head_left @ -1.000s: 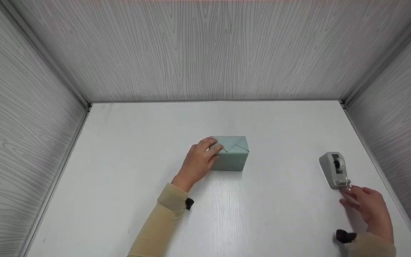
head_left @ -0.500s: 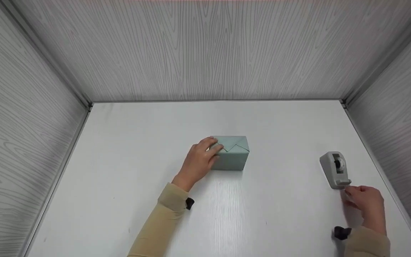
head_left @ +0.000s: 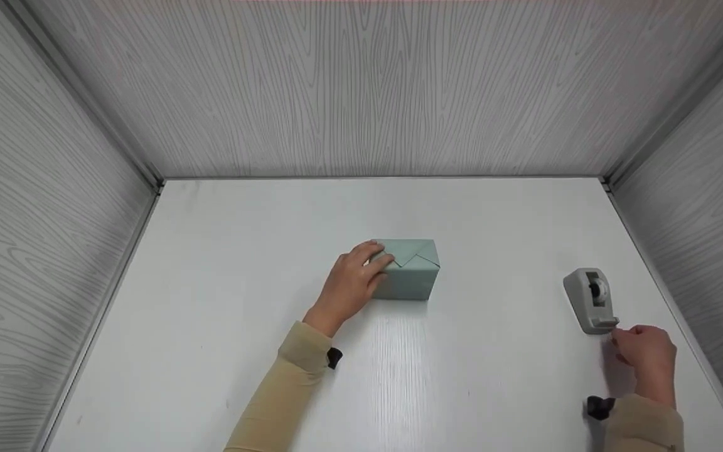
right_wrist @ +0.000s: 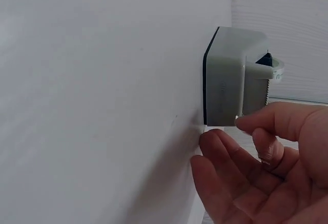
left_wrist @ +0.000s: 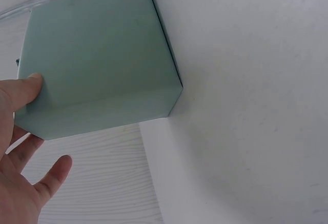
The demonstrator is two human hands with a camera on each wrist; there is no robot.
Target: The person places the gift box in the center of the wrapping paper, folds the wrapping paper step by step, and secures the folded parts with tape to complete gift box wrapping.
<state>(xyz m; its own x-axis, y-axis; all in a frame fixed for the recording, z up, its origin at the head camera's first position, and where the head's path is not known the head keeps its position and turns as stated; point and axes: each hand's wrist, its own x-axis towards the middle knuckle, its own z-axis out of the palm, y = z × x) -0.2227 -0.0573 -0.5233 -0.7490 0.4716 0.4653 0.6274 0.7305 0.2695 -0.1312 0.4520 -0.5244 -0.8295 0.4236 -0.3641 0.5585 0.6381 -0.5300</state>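
Observation:
A box wrapped in pale green paper (head_left: 407,282), with folded flaps on its top, stands at the middle of the table. My left hand (head_left: 350,285) grips its left end; in the left wrist view the thumb (left_wrist: 28,88) lies on a broad face of the wrapped box (left_wrist: 102,55). At the right, a grey tape dispenser (head_left: 589,301) stands with its cutter end towards me. My right hand (head_left: 645,351) is at that end, thumb and index finger pinching a bit of clear tape by the toothed edge. The other right fingers (right_wrist: 215,152) are loosely bent below.
The white table (head_left: 242,263) is closed in by wood-grain panels at the back (head_left: 361,88), left (head_left: 41,251) and right (head_left: 706,207). The tape dispenser stands near the right panel. A dark wrist device (head_left: 600,408) sits at my right cuff.
My right hand has closed its thumb and index finger at the dispenser's cutter, and has shifted slightly. The left hand and the wrapped box have stayed in place.

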